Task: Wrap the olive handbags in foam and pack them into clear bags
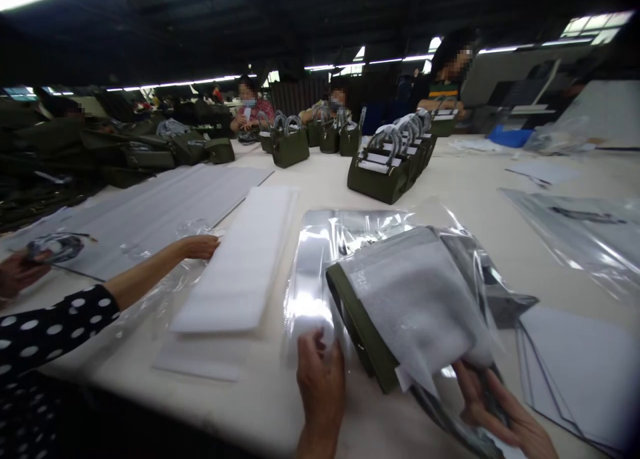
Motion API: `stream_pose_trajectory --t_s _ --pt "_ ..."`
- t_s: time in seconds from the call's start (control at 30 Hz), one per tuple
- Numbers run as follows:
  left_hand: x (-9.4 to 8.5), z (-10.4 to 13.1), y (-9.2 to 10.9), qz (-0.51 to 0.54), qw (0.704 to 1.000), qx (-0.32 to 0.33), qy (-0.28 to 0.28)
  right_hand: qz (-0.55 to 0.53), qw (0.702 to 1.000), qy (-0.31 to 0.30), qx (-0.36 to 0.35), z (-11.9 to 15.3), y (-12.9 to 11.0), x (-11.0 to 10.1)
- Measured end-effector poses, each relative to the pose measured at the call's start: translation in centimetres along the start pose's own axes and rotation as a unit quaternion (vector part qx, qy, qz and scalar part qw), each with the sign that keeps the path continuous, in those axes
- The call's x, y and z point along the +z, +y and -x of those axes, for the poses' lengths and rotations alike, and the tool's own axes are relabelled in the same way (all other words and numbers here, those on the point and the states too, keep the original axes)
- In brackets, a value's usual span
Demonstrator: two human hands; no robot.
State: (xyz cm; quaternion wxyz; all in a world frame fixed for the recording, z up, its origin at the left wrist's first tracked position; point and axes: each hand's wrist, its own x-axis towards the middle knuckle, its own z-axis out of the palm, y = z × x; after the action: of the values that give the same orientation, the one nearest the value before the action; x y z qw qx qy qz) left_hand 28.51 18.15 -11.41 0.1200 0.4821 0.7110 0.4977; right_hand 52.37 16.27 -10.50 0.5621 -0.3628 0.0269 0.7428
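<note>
My right hand (505, 406) grips a dark olive handbag (363, 332) near its grey plastic-wrapped handles (440, 409). The handbag is tilted on its side, with a sheet of white foam (415, 299) over its upper face. Under and behind it, a shiny clear plastic bag (313, 259) lies spread on the table. At the near edge of that plastic, my left hand (321, 376) has its fingers curled closed on the film; the fingertips are partly hidden. The far side of the handbag is out of sight.
White foam sheets (240, 266) are stacked to the left, where a co-worker's hand (200, 247) in a polka-dot sleeve reaches. Several olive handbags (380, 179) stand further back, with people behind. White sheets (575, 372) and plastic bags (580, 229) lie at right.
</note>
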Motion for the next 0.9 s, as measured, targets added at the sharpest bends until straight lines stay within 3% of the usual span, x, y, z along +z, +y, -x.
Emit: stream_pose_trajectory --t_s 0.1,0.23,0.33,0.5,0.57,0.73,0.87,0.9 --pt "-0.2 -3.5 0.8 -0.057 0.992 0.093 0.065 -0.027 0.999 0.03 -0.003 -0.2 0.7 -0.6" --pt "-0.9 -7.4 2.6 -0.116 0.962 0.242 0.053 -0.08 0.996 0.039 0.0 -0.3 0.7 -1.2" --pt "-1.9 -6.3 4.1 -0.103 0.94 0.324 0.031 -0.088 0.995 0.036 -0.008 -0.4 0.4 -1.0" --pt "-3.0 -1.8 5.0 -0.101 0.863 0.495 -0.006 -0.096 0.995 0.029 -0.021 -0.2 0.4 0.6" --pt "-3.1 -1.3 4.7 -0.098 0.847 0.522 -0.012 -0.108 0.994 0.025 -0.027 -0.3 0.5 1.4" --pt "-3.8 -3.3 4.5 -0.135 0.876 0.462 -0.015 -0.077 0.995 0.011 -0.063 -0.9 0.8 3.4" --pt "-5.0 -4.8 4.8 -0.116 0.819 0.559 -0.056 -0.071 0.993 0.008 -0.096 -1.9 0.9 5.2" --pt "-5.0 -4.9 4.6 -0.109 0.82 0.559 -0.055 -0.078 0.992 0.015 -0.097 -2.2 0.9 5.7"
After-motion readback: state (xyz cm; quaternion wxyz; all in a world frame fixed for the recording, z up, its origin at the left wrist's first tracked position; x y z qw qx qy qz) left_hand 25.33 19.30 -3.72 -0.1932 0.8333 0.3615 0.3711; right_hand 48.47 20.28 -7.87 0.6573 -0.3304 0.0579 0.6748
